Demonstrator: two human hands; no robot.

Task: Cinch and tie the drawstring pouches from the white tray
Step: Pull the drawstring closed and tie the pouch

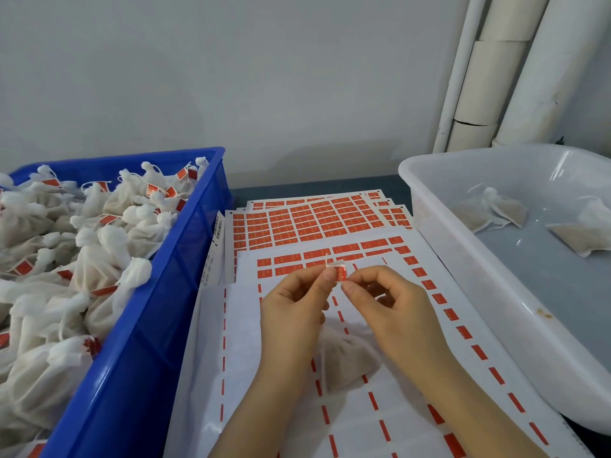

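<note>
Blue crate (148,358), left: heaped with tagged pouches (99,252). White tray (496,309), right: a few loose pouches (496,209) inside. Label sheets (205,358) cover the tabletop (314,185) between. One pouch (347,361) lies on the sheets just under both hands, on the person's side, nearer the right wrist. Left hand (294,305) and right hand (393,305) together pinch one red sticker (341,275), thumb against forefinger; string not discernible.
</note>
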